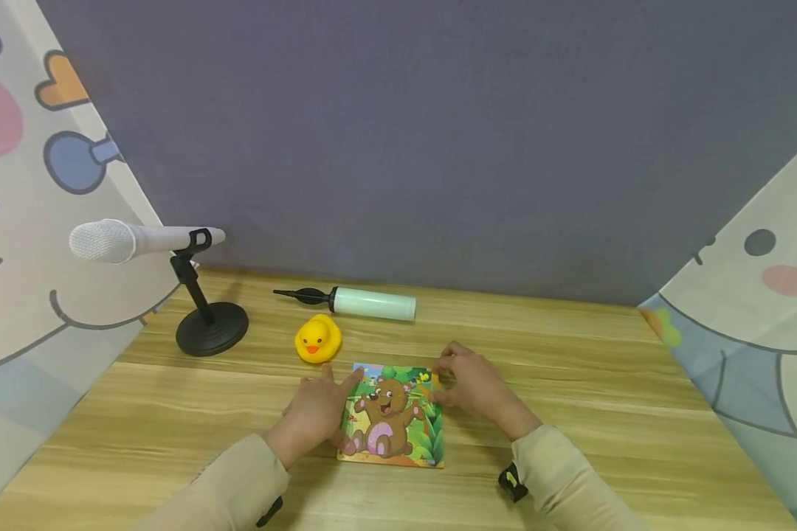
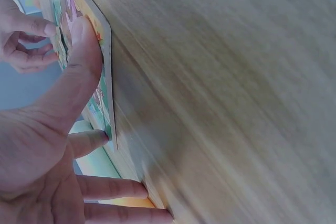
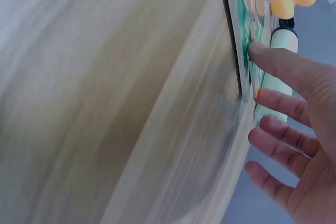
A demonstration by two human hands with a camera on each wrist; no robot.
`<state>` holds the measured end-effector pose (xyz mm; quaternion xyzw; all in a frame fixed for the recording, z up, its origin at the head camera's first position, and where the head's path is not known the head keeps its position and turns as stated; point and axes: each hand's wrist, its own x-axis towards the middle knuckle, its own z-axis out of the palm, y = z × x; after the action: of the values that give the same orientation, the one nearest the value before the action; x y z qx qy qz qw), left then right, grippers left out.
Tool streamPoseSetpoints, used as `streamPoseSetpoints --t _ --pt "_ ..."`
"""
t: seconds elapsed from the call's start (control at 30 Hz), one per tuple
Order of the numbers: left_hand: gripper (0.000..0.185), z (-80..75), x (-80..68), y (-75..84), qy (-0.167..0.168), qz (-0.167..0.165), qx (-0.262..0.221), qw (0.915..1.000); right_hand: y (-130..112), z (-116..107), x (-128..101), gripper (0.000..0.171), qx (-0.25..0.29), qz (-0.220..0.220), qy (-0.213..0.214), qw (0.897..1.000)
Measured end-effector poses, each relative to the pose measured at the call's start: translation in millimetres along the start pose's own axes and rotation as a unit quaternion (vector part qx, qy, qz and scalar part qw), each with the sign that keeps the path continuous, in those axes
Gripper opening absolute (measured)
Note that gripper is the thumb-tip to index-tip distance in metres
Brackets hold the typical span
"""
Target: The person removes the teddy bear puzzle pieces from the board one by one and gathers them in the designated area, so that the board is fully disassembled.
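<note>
A square jigsaw puzzle (image 1: 388, 420) with a cartoon bear lies flat on the table, between my two hands. My left hand (image 1: 314, 413) rests along its left side, the thumb (image 2: 84, 51) on the picture near the lower left corner and the index finger (image 2: 90, 141) at the upper left corner. The other left fingers extend to the tabletop. At the upper right corner my right hand (image 1: 474, 383) pinches a puzzle piece (image 3: 254, 77) between thumb and index finger; the piece looks slightly raised. Its remaining fingers are loosely bent off the table.
Just behind the puzzle sits a yellow rubber duck (image 1: 318, 338). A pale green hand pump (image 1: 375, 304) with a black nozzle lies farther back. To the left, a white microphone (image 1: 139, 241) is mounted on a black stand (image 1: 212, 329). A grey panel (image 1: 425, 147) borders the table's back.
</note>
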<state>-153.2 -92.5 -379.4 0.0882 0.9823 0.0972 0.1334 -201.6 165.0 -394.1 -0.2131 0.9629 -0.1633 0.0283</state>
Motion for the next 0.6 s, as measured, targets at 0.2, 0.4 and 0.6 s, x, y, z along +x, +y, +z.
streamPoseSetpoints --t 0.2,0.4,0.6 --pt "0.116 -0.1 0.6 -0.2 0.001 0.005 0.005 1.0000 18 -11 -9 0.043 0.012 -0.030 0.007 0.999" --pt "0.116 0.2 0.3 -0.5 0.000 0.004 -0.002 1.0000 46 -27 -22 0.042 0.020 -0.038 0.012 0.999" --pt "0.116 0.1 -0.2 -1.1 0.002 0.010 -0.007 0.9999 76 -47 -38 0.041 0.030 -0.032 0.012 0.999"
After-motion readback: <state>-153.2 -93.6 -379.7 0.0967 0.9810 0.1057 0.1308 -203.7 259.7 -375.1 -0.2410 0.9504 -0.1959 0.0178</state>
